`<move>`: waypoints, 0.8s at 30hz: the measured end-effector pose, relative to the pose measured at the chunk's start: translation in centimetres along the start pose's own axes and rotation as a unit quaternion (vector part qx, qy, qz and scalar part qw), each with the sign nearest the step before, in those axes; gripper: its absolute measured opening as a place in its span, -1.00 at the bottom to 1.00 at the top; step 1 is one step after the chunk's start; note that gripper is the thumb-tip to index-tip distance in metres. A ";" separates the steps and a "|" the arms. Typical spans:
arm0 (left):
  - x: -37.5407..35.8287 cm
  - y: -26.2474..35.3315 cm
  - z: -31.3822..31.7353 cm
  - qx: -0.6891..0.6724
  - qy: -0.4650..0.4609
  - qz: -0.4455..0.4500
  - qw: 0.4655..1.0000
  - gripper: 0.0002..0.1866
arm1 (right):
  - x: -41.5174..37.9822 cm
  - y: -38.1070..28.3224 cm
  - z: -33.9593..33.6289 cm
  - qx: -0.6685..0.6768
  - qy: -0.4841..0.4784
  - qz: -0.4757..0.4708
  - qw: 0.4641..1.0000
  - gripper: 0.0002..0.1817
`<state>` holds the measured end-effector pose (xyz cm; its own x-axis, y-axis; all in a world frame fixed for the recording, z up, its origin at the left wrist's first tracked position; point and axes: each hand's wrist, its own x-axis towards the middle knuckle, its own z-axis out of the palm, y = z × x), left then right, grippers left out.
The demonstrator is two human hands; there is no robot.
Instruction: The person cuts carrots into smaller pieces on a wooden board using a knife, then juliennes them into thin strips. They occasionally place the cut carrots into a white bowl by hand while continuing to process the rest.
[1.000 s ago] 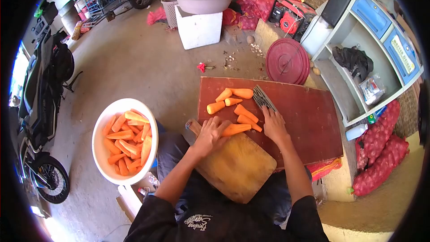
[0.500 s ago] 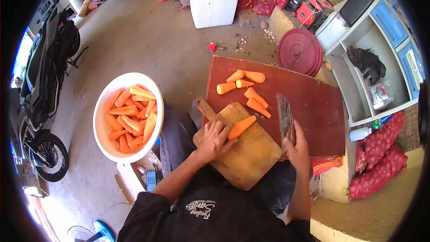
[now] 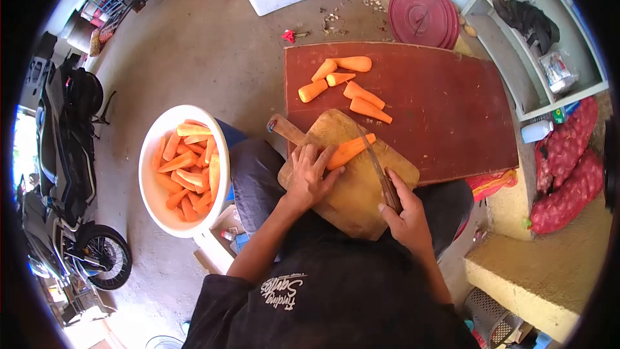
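Note:
A wooden cutting board (image 3: 352,197) lies across my lap, its handle pointing to the upper left. My left hand (image 3: 309,178) presses the thick end of a peeled carrot (image 3: 347,151) onto the board, fingers closed round it. In my right hand (image 3: 408,218) is a knife (image 3: 374,167), gripped by its wooden handle. The blade crosses the carrot near its thin tip. Beyond the board, several peeled carrots (image 3: 367,95) lie on the red-brown tabletop (image 3: 445,116).
On my left stands a white tub (image 3: 147,184) filled with carrots. Past the table's far edge is a round maroon lid (image 3: 423,16). Red net sacks (image 3: 568,187) and a shelf unit (image 3: 516,84) are at right. A motorcycle (image 3: 68,129) is parked at far left.
My right hand has brought the knife from over the tabletop left and down onto the carrot. My left hand stays on the carrot's thick end. The whole view has shifted.

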<state>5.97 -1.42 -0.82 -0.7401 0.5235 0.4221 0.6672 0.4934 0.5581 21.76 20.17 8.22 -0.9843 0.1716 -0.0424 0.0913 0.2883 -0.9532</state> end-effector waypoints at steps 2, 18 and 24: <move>0.4 -0.2 -0.1 0.008 0.016 0.010 1.000 -0.38 | 0.6 0.7 -0.2 -0.039 -0.004 0.002 0.999 -0.29; 0.1 -0.7 0.4 0.005 0.011 0.028 1.000 -0.46 | 1.8 -0.4 0.8 -0.081 -0.033 0.002 0.996 -0.38; -0.1 0.2 0.7 0.042 -0.028 0.037 0.998 -0.41 | 0.8 -0.9 0.7 -0.084 -0.043 0.008 0.995 -0.40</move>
<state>6.21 -0.83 -1.26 -0.6847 0.5967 0.4185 0.7259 0.5074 0.4643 20.82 19.38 8.83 -0.9912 0.0981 -0.0891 0.1236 0.4413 -0.8888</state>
